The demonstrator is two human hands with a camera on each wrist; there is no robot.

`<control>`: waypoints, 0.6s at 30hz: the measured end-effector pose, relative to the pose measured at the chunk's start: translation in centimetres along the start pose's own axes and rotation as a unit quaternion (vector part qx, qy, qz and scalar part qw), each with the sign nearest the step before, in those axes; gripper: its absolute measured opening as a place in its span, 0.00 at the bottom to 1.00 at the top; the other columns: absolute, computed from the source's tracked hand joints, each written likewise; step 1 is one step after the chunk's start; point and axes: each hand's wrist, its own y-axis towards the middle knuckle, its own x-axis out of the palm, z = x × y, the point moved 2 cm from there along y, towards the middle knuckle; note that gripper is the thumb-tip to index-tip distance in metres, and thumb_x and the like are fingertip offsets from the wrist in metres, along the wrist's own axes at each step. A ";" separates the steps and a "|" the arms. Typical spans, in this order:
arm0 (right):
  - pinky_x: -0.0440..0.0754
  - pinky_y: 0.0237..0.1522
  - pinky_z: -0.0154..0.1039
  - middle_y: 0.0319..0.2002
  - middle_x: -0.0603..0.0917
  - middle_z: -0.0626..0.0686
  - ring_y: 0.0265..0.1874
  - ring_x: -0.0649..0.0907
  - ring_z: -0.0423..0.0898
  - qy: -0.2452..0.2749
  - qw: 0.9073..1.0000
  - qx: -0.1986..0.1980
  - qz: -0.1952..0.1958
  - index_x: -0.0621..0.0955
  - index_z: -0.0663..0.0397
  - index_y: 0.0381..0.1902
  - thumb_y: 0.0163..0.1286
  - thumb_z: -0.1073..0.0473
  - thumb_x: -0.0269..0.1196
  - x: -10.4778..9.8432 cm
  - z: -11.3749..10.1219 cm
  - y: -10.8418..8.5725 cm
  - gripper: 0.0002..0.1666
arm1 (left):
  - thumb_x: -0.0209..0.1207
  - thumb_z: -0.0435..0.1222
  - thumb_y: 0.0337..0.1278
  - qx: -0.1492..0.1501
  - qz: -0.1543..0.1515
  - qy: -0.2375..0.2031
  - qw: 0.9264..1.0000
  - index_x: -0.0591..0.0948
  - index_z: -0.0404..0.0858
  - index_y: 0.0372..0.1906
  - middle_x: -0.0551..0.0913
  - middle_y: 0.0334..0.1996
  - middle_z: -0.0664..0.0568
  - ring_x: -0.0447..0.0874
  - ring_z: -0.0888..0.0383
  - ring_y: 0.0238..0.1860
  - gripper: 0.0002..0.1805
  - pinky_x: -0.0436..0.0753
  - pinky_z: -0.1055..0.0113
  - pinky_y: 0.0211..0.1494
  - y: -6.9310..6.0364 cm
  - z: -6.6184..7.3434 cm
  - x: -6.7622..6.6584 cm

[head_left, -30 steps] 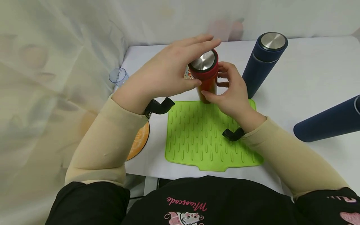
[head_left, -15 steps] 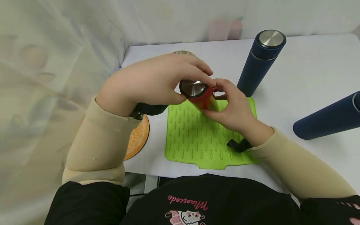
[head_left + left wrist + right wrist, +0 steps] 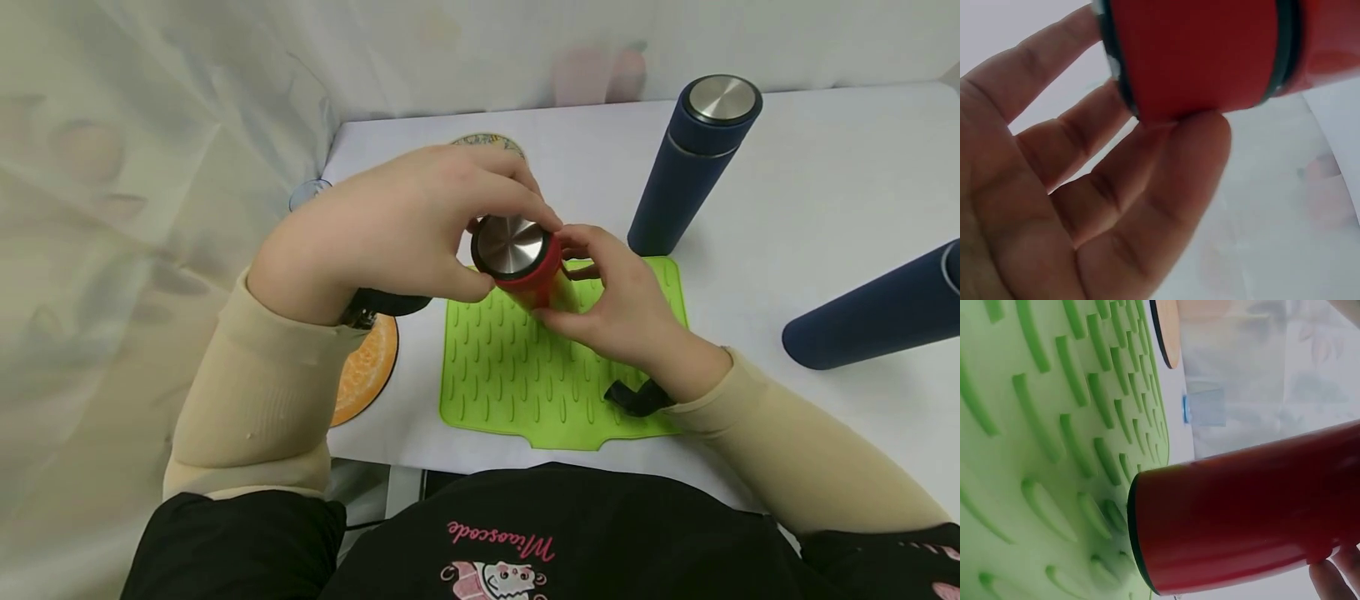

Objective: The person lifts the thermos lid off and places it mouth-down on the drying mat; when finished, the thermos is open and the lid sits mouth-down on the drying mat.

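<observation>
A red flask [image 3: 534, 283] with a steel-topped lid [image 3: 512, 245] is over the green ridged mat [image 3: 510, 375], its top leaning left in the head view. My left hand [image 3: 427, 221] grips the lid, thumb and fingers around its rim; the left wrist view shows the thumb against the red lid [image 3: 1191, 56]. My right hand [image 3: 626, 308] holds the flask body from the right, between thumb and fingers. In the right wrist view the flask's base [image 3: 1147, 531] is near the mat [image 3: 1041, 456]; whether they touch I cannot tell.
A navy flask [image 3: 686, 167] stands beyond the mat, and another [image 3: 877, 308] is at the right edge. An orange round mat [image 3: 371, 371] lies partly under my left arm. A patterned disc [image 3: 495, 140] and a clear cup [image 3: 306, 193] are behind my left hand.
The red flask has come from behind the mat toward me and over it, now tilted, with both hands moving along. The left hand's fingers have closed around the lid.
</observation>
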 end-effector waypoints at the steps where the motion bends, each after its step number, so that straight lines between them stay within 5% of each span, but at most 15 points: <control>1: 0.90 0.56 0.57 0.65 0.85 0.58 0.63 0.86 0.55 -0.002 1.000 -0.002 0.000 0.76 0.62 0.73 0.56 0.67 0.84 0.0 -0.1 -0.1 0.48 | 0.75 0.29 0.51 0.002 0.003 0.002 1.000 0.91 0.46 0.61 0.84 0.53 0.58 0.78 0.63 0.47 0.29 0.82 0.66 0.45 0.0 0.0 0.0; 10: 0.90 0.54 0.53 0.64 0.86 0.57 0.61 0.86 0.52 0.002 1.000 -0.013 0.010 0.75 0.62 0.73 0.55 0.65 0.85 0.2 -0.5 -0.4 0.50 | 0.78 0.36 0.51 -0.019 0.029 0.021 0.999 0.90 0.47 0.61 0.84 0.49 0.56 0.79 0.61 0.44 0.28 0.82 0.64 0.45 -0.1 0.2 0.4; 18: 0.90 0.53 0.52 0.63 0.86 0.57 0.59 0.87 0.50 0.008 0.999 -0.012 0.032 0.75 0.62 0.73 0.55 0.65 0.85 0.3 -0.5 -0.6 0.49 | 0.80 0.52 0.54 -0.123 0.059 0.045 0.990 0.85 0.43 0.59 0.85 0.53 0.55 0.82 0.56 0.48 0.31 0.83 0.59 0.55 0.2 0.8 0.7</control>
